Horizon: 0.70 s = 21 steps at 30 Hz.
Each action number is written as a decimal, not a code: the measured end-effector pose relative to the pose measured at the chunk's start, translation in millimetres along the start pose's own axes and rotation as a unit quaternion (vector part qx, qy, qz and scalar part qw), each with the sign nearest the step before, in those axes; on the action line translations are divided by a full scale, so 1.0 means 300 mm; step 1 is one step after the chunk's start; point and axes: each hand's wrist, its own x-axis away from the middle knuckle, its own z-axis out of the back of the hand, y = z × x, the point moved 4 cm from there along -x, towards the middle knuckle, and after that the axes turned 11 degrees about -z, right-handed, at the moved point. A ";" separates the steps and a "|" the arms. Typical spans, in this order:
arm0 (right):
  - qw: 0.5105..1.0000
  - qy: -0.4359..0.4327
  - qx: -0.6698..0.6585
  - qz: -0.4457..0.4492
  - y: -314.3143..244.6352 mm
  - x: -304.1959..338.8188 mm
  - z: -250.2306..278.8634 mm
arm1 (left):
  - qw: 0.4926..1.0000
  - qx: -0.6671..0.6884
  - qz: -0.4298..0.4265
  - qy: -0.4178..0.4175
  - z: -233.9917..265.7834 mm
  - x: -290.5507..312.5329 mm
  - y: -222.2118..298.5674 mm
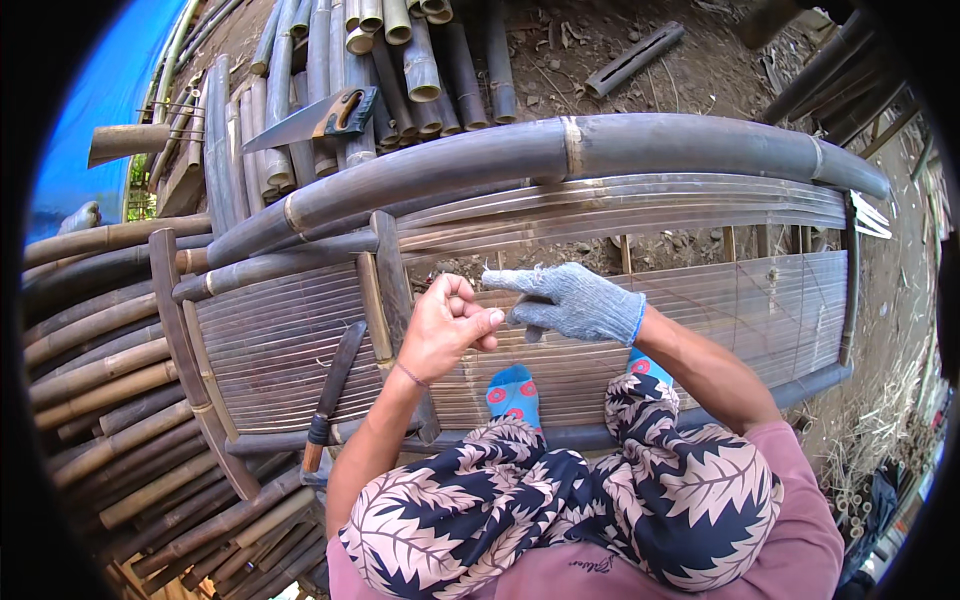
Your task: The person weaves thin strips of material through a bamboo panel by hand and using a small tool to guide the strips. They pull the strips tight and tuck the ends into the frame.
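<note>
My bare left hand (449,325) is held over the slatted bamboo frame (720,330), its fingers curled in and its thumb pointing right. Whatever may sit between those fingers is too small to make out. Close beside it on the right, my right hand (570,300) wears a grey knitted glove with a blue cuff. Its index finger is stretched toward the left hand, with loose threads at the tip; the other fingers are bent, and nothing shows in them. A thick dark bamboo pole (690,145) spans the frame's far side. My feet, in blue patterned socks, are at the near rail.
A machete (338,380) lies on the slats left of my arm. Beyond the thick pole, a handsaw (318,118) rests on stacked bamboo poles (320,60). More poles (110,370) lie at the left. A split bamboo piece (633,60) sits on bare soil; a blue sheet (100,110) hangs far left.
</note>
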 end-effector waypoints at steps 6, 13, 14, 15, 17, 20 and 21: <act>0.999 -0.023 0.009 -0.031 0.011 0.008 -0.001 | 0.996 -0.060 0.072 -0.012 0.010 -0.019 -0.018; 0.998 -0.012 0.064 -0.001 -0.034 0.019 -0.003 | 0.997 -0.021 0.067 -0.044 -0.019 -0.033 -0.011; 0.988 0.041 0.144 0.031 -0.057 0.028 0.010 | 0.998 -0.012 0.056 -0.031 -0.016 -0.030 0.002; 0.969 0.075 0.235 0.032 -0.074 0.030 0.021 | 0.999 0.011 0.038 -0.035 -0.019 -0.026 0.018; 0.948 0.175 0.243 0.104 -0.125 0.061 0.068 | 0.997 -0.013 0.057 -0.049 -0.010 -0.013 0.047; 0.854 0.307 0.387 0.161 -0.186 0.118 0.128 | 0.993 0.049 0.090 -0.062 -0.013 0.008 0.095; 0.855 0.284 0.401 0.166 -0.197 0.129 0.131 | 0.990 0.060 0.127 -0.032 -0.010 0.018 0.104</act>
